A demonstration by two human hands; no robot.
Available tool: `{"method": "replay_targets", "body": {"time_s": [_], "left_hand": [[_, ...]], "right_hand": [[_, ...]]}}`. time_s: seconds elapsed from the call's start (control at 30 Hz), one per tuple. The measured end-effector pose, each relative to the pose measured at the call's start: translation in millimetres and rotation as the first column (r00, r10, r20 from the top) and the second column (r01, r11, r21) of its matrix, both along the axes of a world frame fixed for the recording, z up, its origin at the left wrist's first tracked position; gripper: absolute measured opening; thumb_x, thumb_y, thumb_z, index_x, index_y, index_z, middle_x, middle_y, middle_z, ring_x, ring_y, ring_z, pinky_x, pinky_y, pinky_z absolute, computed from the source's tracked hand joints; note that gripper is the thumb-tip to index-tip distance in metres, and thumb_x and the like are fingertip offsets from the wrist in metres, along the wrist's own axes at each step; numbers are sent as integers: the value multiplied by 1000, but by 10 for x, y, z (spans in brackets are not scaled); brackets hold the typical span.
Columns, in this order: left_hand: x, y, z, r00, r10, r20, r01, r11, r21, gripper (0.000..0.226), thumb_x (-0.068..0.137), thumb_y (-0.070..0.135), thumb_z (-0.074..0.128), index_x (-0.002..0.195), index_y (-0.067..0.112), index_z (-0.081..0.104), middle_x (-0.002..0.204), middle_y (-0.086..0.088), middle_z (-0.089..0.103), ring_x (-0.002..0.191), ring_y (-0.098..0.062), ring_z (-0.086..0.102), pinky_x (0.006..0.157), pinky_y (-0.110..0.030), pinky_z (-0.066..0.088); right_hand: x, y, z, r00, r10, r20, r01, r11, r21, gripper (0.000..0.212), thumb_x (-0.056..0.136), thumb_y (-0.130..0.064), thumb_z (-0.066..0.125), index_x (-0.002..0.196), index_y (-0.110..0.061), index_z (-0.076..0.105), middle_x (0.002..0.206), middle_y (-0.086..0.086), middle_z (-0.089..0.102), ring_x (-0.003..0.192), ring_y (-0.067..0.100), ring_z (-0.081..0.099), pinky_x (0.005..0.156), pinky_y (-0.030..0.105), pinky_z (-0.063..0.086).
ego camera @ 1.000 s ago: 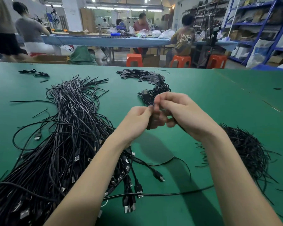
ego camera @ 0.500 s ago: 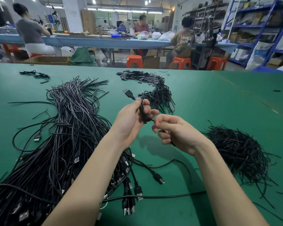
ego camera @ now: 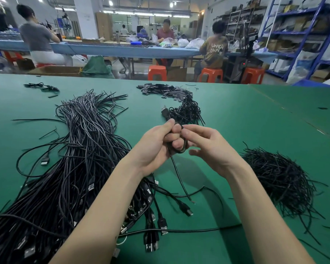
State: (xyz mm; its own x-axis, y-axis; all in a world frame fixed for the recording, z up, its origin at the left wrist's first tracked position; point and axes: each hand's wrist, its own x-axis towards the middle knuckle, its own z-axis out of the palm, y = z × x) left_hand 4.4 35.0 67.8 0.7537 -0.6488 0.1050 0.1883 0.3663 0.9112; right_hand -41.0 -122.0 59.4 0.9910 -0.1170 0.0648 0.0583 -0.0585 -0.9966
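My left hand [ego camera: 156, 147] grips a coiled black USB cable [ego camera: 183, 149] above the green table [ego camera: 255, 119]. The cable's USB plug [ego camera: 165, 111] sticks up past my left thumb. Its loose tail [ego camera: 179, 180] hangs down to the table, ending in a bare tip. My right hand [ego camera: 210, 147] is beside the coil, its thumb and forefinger pinching the cable at the top of the loop; the other fingers are spread.
A big bundle of black USB cables [ego camera: 69, 168] covers the table's left. A heap of black twist ties [ego camera: 278, 178] lies at the right. A small pile of coiled cables [ego camera: 187, 111] and flat black pieces [ego camera: 160, 90] sit behind my hands. People work at a far bench.
My right hand has come back up beside the left and taken the loop. The cable's long tail, lying on the table before, is now mostly wound into the coil.
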Motion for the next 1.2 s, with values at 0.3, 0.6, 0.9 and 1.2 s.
{"method": "replay_targets", "body": {"time_s": [0.3,0.6,0.9,1.2], "left_hand": [[-33,-187,-203,754,343,560,-595,719,360,30,106,40,32,83,26,43,73,12,50,64,-3,48,66,-31,37],[-44,-202,-226,881,225,417,-385,852,354,20,108,20,29,115,16,48,112,-9,64,87,-19,72,78,-42,62],[-34,-226,-270,798,101,595,-459,741,490,35,105,23,27,122,24,58,88,-1,67,71,-15,57,67,-34,51],[-97,-278,-263,873,27,487,-293,828,478,27,107,20,29,110,12,55,76,7,53,67,-14,45,63,-32,43]], "right_hand": [[40,150,16,948,-264,175,291,944,-156,15,91,-14,73,102,-22,78,67,-4,71,54,7,63,58,27,59],[21,149,26,960,-196,198,268,849,-455,18,93,-19,68,91,-29,82,67,-8,74,65,9,74,71,20,54],[29,130,95,962,-248,116,272,914,-301,15,86,-37,78,97,-27,78,77,-10,70,57,13,65,60,25,55],[33,57,49,947,-281,158,316,903,-292,23,87,-26,77,72,-10,72,60,-4,56,54,13,48,56,27,42]]}}
